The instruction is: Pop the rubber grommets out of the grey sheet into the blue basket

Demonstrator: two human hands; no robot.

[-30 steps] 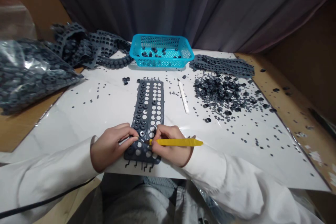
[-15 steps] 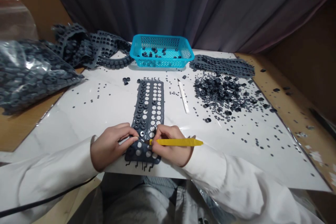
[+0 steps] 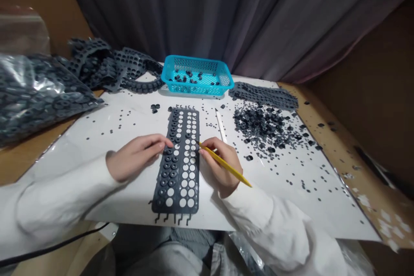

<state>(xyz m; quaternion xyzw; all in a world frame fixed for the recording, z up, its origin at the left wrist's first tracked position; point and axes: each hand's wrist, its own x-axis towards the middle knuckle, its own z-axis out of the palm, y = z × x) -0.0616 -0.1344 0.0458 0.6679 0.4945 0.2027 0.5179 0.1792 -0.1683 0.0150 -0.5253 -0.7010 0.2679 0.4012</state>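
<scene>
A dark grey rubber sheet [image 3: 177, 181] lies lengthwise before me on the white board, with rows of round holes showing white and ring-shaped rubber pieces in its left columns. My left hand [image 3: 137, 155] is open at the sheet's left edge, its outstretched index finger touching the rings about halfway up. In my right hand [image 3: 223, 166] is a slim yellow pen-shaped tool [image 3: 224, 164], gripped between thumb and fingers. Its dark tip is at the right-hand columns of holes; whether it touches the rubber I cannot tell.
Behind the sheet stands a blue basket [image 3: 197, 88] with small dark pieces. A white pen-shaped tool [image 3: 220, 123] lies right of the sheet, beside a heap of black bits [image 3: 261, 123]. Folded rubber sheets [image 3: 263, 95] and a full plastic bag [image 3: 45, 99] lie farther out.
Both hands have moved up the sheet, away from its near end. My left finger and thumb have parted from their pinch. The yellow tool now slants down to the right; the view has shifted.
</scene>
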